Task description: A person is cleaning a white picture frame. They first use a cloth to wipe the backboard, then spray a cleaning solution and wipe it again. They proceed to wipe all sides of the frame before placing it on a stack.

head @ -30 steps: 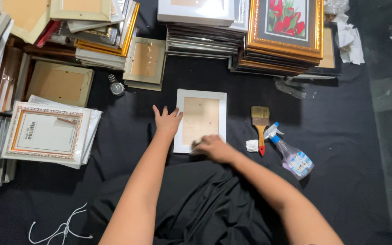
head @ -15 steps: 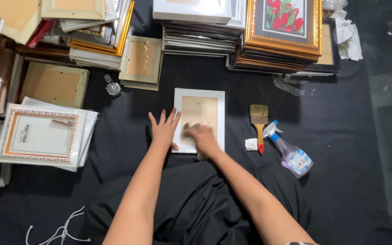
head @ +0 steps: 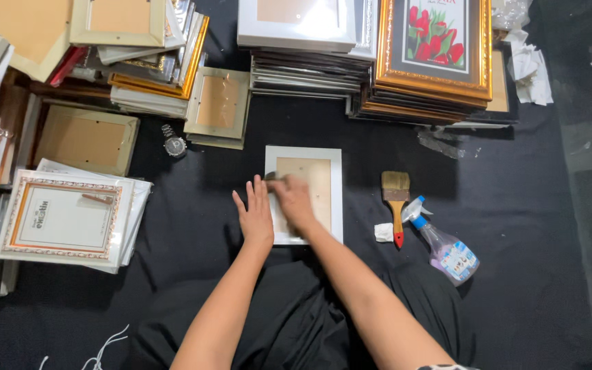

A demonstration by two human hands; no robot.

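Note:
A small white picture frame point(head: 323, 164) lies face down on the black cloth, its brown backing board up. My left hand point(head: 255, 214) rests flat at the frame's left edge, fingers spread. My right hand point(head: 294, 200) lies on the backing board near its upper left, fingers curled at the frame's inner edge; whether it grips anything there is hidden.
A paintbrush point(head: 396, 204), a white rag scrap point(head: 383, 232) and a spray bottle point(head: 444, 244) lie right of the frame. Stacks of frames point(head: 310, 55) line the back, one topped by a gold frame with red flowers point(head: 436, 42). A wristwatch point(head: 173, 142) and more frames point(head: 70, 216) are left.
My right hand has slid from the frame's lower edge up onto the backing board's upper left. My left hand has shifted slightly along the left edge.

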